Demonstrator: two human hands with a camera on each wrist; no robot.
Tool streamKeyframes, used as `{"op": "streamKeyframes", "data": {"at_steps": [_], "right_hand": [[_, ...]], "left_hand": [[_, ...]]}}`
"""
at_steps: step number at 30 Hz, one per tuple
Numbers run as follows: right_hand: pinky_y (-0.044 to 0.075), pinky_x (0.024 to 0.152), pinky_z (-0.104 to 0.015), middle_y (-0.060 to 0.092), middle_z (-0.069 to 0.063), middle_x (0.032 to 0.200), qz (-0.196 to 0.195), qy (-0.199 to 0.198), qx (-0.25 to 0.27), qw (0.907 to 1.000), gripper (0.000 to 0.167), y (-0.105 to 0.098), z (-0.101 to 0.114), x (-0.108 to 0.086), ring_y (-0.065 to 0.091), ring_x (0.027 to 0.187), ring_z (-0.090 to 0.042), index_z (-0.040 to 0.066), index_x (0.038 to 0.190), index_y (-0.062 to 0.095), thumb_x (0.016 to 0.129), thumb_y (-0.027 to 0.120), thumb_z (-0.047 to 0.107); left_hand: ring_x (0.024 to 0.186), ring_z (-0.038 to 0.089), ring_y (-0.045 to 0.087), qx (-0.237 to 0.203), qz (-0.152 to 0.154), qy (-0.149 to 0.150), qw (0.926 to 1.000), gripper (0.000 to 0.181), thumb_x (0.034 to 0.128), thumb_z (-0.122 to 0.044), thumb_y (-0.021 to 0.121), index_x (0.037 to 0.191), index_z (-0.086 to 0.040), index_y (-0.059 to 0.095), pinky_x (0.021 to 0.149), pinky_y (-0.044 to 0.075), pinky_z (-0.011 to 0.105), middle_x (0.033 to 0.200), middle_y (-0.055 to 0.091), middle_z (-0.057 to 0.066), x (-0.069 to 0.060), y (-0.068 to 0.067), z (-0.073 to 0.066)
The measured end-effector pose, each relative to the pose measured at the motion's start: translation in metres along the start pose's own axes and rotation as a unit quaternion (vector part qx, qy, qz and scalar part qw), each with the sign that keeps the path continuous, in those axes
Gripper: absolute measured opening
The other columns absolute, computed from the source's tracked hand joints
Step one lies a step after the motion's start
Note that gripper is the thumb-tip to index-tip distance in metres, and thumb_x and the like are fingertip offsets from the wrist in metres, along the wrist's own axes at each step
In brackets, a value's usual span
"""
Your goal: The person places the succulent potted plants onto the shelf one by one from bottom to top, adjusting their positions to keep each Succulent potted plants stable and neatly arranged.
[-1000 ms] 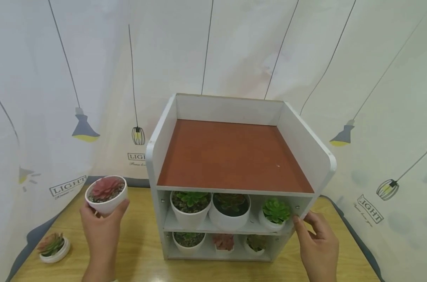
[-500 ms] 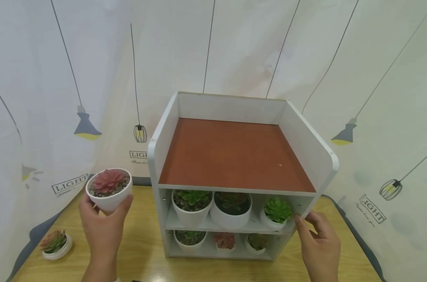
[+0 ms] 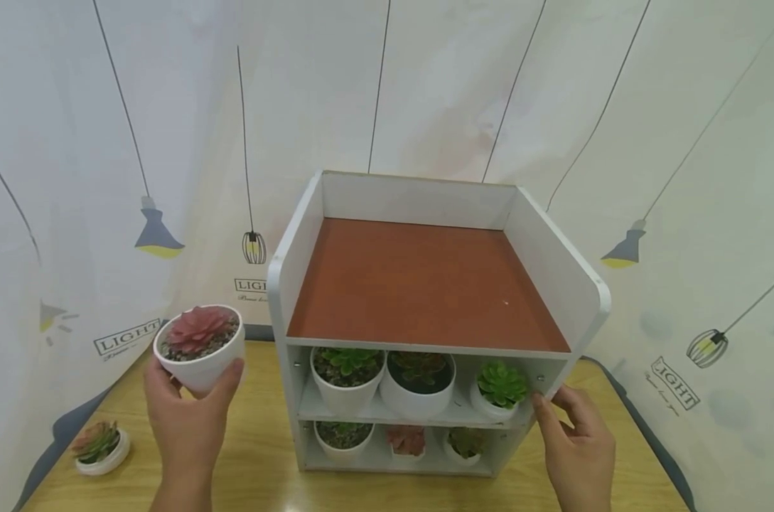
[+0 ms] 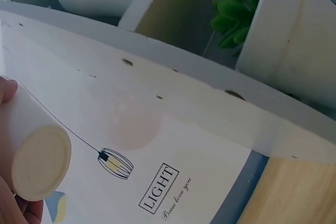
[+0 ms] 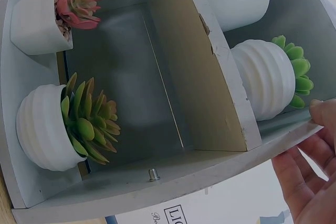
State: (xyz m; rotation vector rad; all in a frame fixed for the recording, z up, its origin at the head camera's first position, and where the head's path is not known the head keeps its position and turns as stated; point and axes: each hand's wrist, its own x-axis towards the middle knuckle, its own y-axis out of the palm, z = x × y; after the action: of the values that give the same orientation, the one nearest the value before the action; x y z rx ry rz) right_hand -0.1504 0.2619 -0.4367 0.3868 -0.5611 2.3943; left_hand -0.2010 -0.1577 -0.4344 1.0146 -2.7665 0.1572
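Observation:
My left hand [image 3: 188, 419] grips a white round pot [image 3: 209, 371] with a dark pink succulent [image 3: 199, 329] in gravel, held up left of the white shelf unit [image 3: 559, 263]. In the left wrist view the pot's pale underside [image 4: 42, 162] shows, and only parts of the hand. My right hand [image 3: 580, 444] pinches the front edge of the unit's right side panel, thumb at the front. Near that thumb, a bright green succulent [image 3: 502, 384] in a ribbed white pot [image 5: 265, 80] stands on the upper level.
Two larger potted plants, one in a white pot [image 3: 347, 395], the other in a wide pot [image 3: 417, 398], share the upper level. Below stand a potted green plant [image 3: 342, 444], a red succulent [image 5: 81, 3] and a reddish-green succulent [image 5: 89, 121]. Another succulent [image 3: 97, 444] sits on the wooden table [image 3: 259, 427].
The left hand has shifted the pink succulent's pot slightly to the right and turned it a little, showing more of its side. The right hand keeps its place on the side panel.

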Motion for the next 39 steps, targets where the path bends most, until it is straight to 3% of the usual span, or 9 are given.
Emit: {"op": "streamKeyframes", "data": {"at_steps": [7,19,26,32,39], "right_hand": [[0.057,0.076,-0.005,0.067,0.019,0.109,0.002,0.002,-0.006,1.0000,0.026,0.000,-0.001,0.000,0.064,0.103,0.005,0.014,0.126,0.074,0.100,0.071,0.015],[0.057,0.076,-0.005,0.067,0.018,0.110,0.001,0.016,-0.011,0.9998,0.026,-0.002,-0.003,0.001,0.063,0.104,0.004,0.016,0.126,0.074,0.100,0.071,0.017],[0.056,0.076,-0.005,0.067,0.017,0.111,0.005,0.023,-0.016,0.9996,0.027,-0.001,-0.004,0.002,0.063,0.105,0.005,0.018,0.127,0.074,0.100,0.071,0.020],[0.056,0.075,-0.005,0.067,0.018,0.109,-0.003,0.024,-0.016,0.9996,0.027,-0.001,-0.004,0.003,0.063,0.103,0.004,0.018,0.126,0.074,0.099,0.072,0.020],[0.056,0.076,-0.004,0.067,0.017,0.107,-0.003,0.020,-0.011,0.9997,0.024,0.000,-0.003,0.002,0.064,0.102,0.003,0.014,0.123,0.075,0.099,0.072,0.018]], "left_hand": [[0.133,0.009,0.047,-0.023,0.007,0.062,0.9978,0.094,0.0758,-0.004,0.090,0.155,-0.020,0.043,0.118,0.035,0.021,0.147,0.051,-0.001,-0.010,0.000,-0.010],[0.135,0.008,0.051,-0.060,0.039,0.109,0.9914,0.089,0.0741,0.006,0.086,0.151,-0.015,0.047,0.118,0.037,0.014,0.142,0.057,-0.004,-0.030,0.003,-0.021],[0.129,0.013,0.055,-0.100,0.056,0.150,0.9820,0.090,0.0696,0.011,0.083,0.150,-0.009,0.049,0.114,0.040,0.013,0.139,0.061,-0.001,-0.039,0.003,-0.030],[0.128,0.018,0.055,-0.137,0.068,0.157,0.9758,0.091,0.0676,0.014,0.082,0.150,-0.007,0.049,0.113,0.042,0.014,0.139,0.061,0.005,-0.045,0.000,-0.038],[0.129,0.015,0.054,-0.096,0.071,0.142,0.9827,0.093,0.0695,0.013,0.083,0.151,-0.012,0.048,0.111,0.043,0.011,0.141,0.059,0.002,-0.052,-0.006,-0.049]]}}
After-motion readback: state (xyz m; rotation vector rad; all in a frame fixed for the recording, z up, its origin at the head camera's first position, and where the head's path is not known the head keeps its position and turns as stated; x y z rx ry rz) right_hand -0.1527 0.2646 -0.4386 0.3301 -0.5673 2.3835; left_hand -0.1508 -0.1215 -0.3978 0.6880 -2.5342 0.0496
